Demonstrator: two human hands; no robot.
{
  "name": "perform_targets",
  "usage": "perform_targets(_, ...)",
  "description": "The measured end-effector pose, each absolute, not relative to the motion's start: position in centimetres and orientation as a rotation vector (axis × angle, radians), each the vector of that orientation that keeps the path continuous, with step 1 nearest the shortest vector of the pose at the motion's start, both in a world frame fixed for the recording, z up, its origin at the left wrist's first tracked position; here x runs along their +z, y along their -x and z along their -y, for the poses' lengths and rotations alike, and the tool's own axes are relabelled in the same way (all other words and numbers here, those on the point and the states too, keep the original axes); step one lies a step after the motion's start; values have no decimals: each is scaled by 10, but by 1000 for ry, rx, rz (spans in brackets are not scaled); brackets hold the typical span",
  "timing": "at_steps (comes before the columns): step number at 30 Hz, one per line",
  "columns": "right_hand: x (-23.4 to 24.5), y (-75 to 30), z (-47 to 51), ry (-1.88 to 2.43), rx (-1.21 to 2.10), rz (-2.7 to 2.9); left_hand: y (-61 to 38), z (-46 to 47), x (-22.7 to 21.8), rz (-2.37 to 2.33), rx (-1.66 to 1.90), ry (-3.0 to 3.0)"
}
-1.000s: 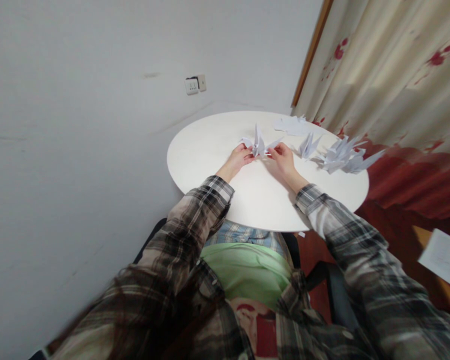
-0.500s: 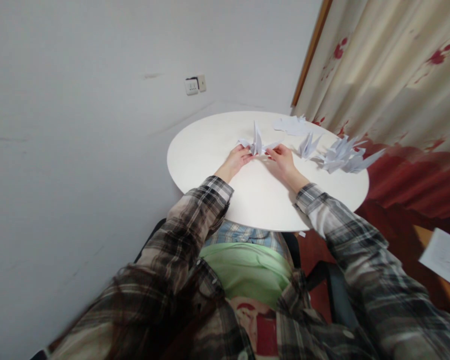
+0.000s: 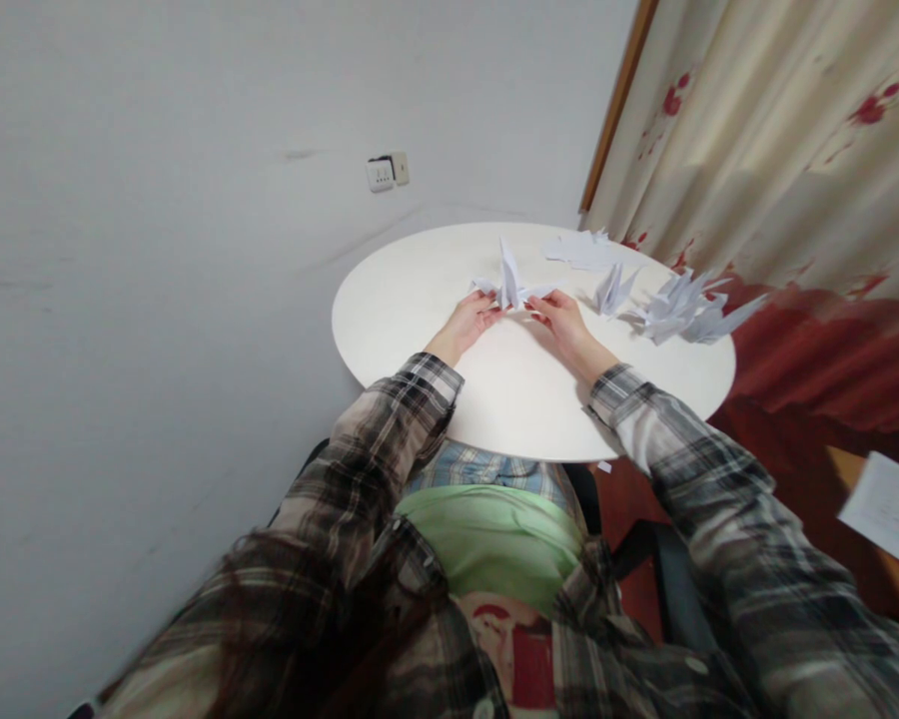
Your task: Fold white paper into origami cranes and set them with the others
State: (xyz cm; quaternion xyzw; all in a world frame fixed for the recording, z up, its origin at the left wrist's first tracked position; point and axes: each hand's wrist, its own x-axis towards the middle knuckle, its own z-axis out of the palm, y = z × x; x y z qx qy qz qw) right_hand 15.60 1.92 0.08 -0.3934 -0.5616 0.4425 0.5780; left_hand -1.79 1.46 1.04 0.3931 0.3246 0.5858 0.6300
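Between my two hands, a white paper crane (image 3: pixel 508 280) is held low over the round white table (image 3: pixel 524 399), a tall pointed part standing up in its middle. My left hand (image 3: pixel 470 322) has its fingers closed on the crane's left side. On the other side, my right hand (image 3: pixel 563 322) pinches the crane near its right end. The fingertips partly cover the lower folds. A single folded paper crane (image 3: pixel 612 292) stands to the right of my right hand, apart from it.
Several more paper cranes (image 3: pixel 681 308) are bunched near the table's right edge. Flat white paper pieces (image 3: pixel 580 250) lie at the back. A wall socket (image 3: pixel 380 176) is beyond the table, a patterned curtain (image 3: pixel 779 150) on the right. Lower right, a printed sheet (image 3: pixel 890 511) rests on a wooden surface.
My right hand's fingers are slightly nearer the crane's middle. Otherwise both hands keep their hold, and the whole view has shifted very slightly.
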Motion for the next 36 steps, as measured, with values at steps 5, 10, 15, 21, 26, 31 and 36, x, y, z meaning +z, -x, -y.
perform_targets(5,0,-156,-21,889,953,1302,17,-15,10,-698,1326,-925)
perform_targets(10,2,-158,-20,946,858,1357,16,-12,13,-696,1264,-939)
perform_targets(15,4,-156,-15,936,926,1326,15,-7,16,-678,1237,-948)
perform_targets(21,3,-156,-17,922,915,1347,15,-8,14,-744,1222,-990)
perform_targets(26,3,-162,-24,932,793,1401,15,-10,11,-788,1173,-1068)
perform_targets(31,10,-163,-19,887,844,1428,13,-9,13,-818,1105,-1159)
perform_targets(36,14,-159,-13,886,884,1432,14,0,17,-797,1010,-1310)
